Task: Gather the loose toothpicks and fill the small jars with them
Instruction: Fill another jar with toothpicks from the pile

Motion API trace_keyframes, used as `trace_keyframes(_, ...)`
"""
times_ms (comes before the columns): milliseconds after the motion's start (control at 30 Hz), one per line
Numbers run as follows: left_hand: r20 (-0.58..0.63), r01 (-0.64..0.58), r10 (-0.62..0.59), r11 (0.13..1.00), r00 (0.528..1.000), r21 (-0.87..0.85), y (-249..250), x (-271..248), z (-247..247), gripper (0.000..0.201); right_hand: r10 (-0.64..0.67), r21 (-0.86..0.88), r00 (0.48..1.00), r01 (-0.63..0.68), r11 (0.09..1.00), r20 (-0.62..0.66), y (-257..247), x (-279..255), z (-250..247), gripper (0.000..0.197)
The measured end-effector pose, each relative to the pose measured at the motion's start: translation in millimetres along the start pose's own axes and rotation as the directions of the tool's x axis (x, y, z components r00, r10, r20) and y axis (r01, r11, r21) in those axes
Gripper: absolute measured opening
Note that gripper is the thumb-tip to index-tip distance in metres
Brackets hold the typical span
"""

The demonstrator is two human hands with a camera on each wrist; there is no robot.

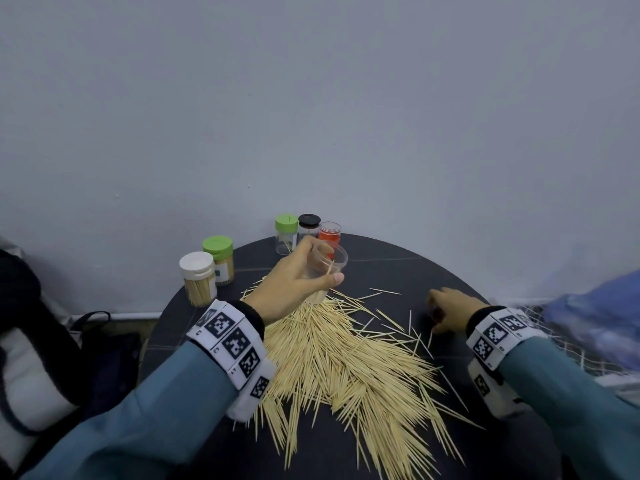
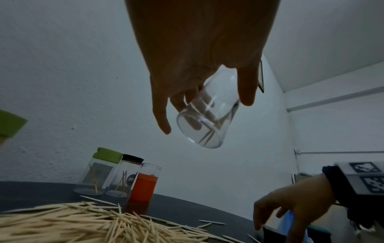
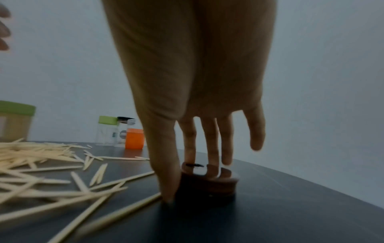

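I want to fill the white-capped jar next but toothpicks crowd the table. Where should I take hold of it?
Grip the white-capped jar around its clear body just below the cap, coming from the left or from above. It stands upright at the table's left edge; the green-capped jar touches its far right side.

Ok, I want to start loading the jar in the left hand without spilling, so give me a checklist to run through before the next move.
1. Clear jar gripped by left hand: ok.
2. Jar lid off, mouth open: ok.
3. Jar held upright: not ok, tilted.
4. Room in jar: ok, only a few toothpicks inside.
5. Right hand free to gather: not ok, fingers sit on a dark lid on the table.
6. Toothpick pile within reach: ok, it lies between both hands.
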State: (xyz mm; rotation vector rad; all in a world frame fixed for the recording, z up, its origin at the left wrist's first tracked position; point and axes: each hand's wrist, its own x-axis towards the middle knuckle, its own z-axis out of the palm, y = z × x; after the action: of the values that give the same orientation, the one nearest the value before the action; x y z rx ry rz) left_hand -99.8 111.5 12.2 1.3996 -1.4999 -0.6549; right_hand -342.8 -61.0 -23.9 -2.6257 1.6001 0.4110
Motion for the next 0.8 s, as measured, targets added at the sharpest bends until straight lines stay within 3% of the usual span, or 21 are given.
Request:
trace_keyframes(100,-0.008,0.005,-0.005,1.0,1.0,0.01,-1,1,2,0.038,-0.062,0.039,0.99,0.067,0.997,-0.124,-15,-17,-5,0.044)
trace_keyframes(167,-0.008,0.004,-0.004,1.0,1.0,0.029,-2,1,2,0.039,-0.067,0.092,0.997,0.07,0.993,-0.036,-27,-28,-6,0.046)
trace_keyframes(233,-0.004,0.012,-0.012,0.999,1.0,0.046,-3,1,2,0.039,-0.032,0.077,0.99,0.022,0.997,0.134,-37,-39,-5,0.053)
trace_keyframes(300,0.001,0.014,-0.014,0.998,1.0,0.065,-3,1,3,0.039,0.008,0.061,0.983,-0.02,0.998,0.186,-41,-44,-2,0.052)
trace_keyframes(400,0.002,0.008,-0.008,0.996,1.0,0.085,-3,1,3,0.04,0.036,0.099,0.991,-0.049,0.994,0.131,-41,-45,3,0.043)
trace_keyframes(533,0.001,0.01,-0.01,0.994,1.0,0.106,-3,2,5,0.041,0.019,0.086,0.993,-0.029,0.996,0.113,-43,-45,8,0.047)
trace_keyframes(800,0.024,0.02,-0.023,0.995,0.999,0.098,-3,3,10,0.04,-0.206,0.141,0.978,0.198,0.97,0.044,-62,-51,7,0.039)
